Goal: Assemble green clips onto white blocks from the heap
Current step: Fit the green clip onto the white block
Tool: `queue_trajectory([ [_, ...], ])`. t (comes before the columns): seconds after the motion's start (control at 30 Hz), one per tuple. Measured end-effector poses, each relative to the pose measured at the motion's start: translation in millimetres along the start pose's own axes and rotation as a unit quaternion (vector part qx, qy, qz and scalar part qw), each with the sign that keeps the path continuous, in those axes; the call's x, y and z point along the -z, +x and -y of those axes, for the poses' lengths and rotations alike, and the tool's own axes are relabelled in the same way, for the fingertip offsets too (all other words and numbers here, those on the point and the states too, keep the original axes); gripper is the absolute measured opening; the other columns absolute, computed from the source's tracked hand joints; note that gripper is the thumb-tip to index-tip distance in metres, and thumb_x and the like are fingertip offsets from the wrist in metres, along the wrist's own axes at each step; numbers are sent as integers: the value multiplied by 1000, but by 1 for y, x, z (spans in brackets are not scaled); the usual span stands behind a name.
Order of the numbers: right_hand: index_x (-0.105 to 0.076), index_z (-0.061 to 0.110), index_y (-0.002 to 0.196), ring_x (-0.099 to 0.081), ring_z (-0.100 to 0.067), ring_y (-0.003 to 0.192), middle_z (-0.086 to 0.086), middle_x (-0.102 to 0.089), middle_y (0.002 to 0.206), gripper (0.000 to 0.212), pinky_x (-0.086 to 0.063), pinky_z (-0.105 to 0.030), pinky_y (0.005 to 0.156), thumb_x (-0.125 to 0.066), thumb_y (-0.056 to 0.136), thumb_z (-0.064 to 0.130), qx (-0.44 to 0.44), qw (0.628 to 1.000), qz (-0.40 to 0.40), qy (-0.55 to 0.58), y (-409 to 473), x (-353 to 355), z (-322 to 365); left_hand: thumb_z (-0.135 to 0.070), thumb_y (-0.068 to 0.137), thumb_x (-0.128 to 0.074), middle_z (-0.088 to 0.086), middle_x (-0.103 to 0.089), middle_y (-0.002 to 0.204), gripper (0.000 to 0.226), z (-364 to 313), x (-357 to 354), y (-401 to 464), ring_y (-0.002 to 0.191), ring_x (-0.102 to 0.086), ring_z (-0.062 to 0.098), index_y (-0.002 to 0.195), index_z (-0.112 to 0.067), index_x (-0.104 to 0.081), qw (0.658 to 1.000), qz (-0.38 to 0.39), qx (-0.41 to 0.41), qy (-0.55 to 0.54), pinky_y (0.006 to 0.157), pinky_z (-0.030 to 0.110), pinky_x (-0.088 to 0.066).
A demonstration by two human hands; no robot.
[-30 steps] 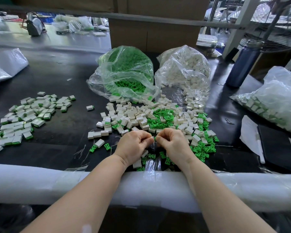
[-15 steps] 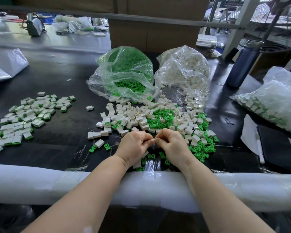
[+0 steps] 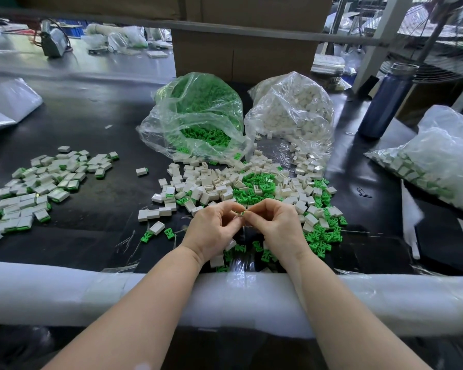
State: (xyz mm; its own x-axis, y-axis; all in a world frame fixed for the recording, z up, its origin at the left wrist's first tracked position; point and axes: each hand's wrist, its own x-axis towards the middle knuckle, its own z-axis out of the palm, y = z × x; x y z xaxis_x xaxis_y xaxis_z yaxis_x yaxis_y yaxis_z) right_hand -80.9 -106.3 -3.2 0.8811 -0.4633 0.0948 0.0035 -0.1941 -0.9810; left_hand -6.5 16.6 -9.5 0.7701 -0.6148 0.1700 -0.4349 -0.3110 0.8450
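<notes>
Green and white plastic, loose in a mixed heap (image 3: 251,185) on the black surface (image 3: 96,124), just beyond both hands. Left hand (image 3: 214,228) and right hand (image 3: 278,225) brought together fingertip to fingertip, each curled and pinching something small at the meeting point; too hidden to name the piece. Likely trouble: a clip pressed in crooked, jamming or springing away from a slipping pinch into the scatter. Clips small, forked, bright green; blocks boxy, off-white, some open-slotted. Finished pieces (image 3: 38,193) heaped well apart at left, green edges showing.
</notes>
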Motion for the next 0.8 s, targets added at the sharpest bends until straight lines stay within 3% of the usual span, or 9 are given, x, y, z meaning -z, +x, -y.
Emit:
queue_trajectory([
  [0.23,-67,11,76,-66,-21,66,-13,-68,76,12,-59,-30,63,-65,85,3,16,999,31,3,-1,1,0,-11,84,-60,8,-62,72,13,-2,2,1,63,-51,15,80,-23,-61,1000,2,6,-19,64,36,-49],
  [0.33,-64,14,81,-65,-17,69,-8,-67,77,7,-57,-29,65,-63,87,10,22,999,22,-20,0,1,-2,-8,84,-60,7,-61,81,14,-3,3,1,67,-52,17,83,-22,-61,999,5,2,-44,66,33,-50],
  [0.4,-62,18,89,-64,-14,76,-1,-67,82,1,-55,-30,72,-62,89,18,23,998,29,-49,2,0,-3,-6,84,-62,1,-55,90,15,-3,4,1,72,-52,15,86,-21,-62,998,3,-11,-69,69,23,-49],
  [0.47,-63,20,95,-64,-13,83,3,-68,86,8,-53,-31,78,-57,92,23,13,997,57,-54,3,-1,-3,-6,84,-63,-1,-51,96,16,-3,5,2,76,-51,12,88,-21,-63,996,6,-18,-86,72,18,-48],
  [0.63,-70,18,94,-65,-7,75,3,-70,79,14,-53,-22,72,-56,93,18,14,995,100,-22,1,-1,0,-12,83,-65,-7,-44,98,18,-2,6,1,74,-48,8,87,-30,-62,997,32,-23,-71,71,15,-44],
  [0.7,-70,16,94,-66,-8,75,0,-72,80,13,-54,-21,72,-58,91,14,9,995,101,-1,1,0,1,-12,83,-64,-9,-43,99,20,-1,6,1,77,-48,8,88,-32,-62,997,43,-29,-60,75,17,-45],
  [0.8,-71,13,94,-68,-21,82,-12,-72,88,12,-56,-34,80,-60,90,11,-3,995,96,20,0,0,2,-12,84,-63,-12,-44,99,21,0,6,1,83,-51,14,90,-33,-61,997,58,-33,-42,83,31,-49],
])
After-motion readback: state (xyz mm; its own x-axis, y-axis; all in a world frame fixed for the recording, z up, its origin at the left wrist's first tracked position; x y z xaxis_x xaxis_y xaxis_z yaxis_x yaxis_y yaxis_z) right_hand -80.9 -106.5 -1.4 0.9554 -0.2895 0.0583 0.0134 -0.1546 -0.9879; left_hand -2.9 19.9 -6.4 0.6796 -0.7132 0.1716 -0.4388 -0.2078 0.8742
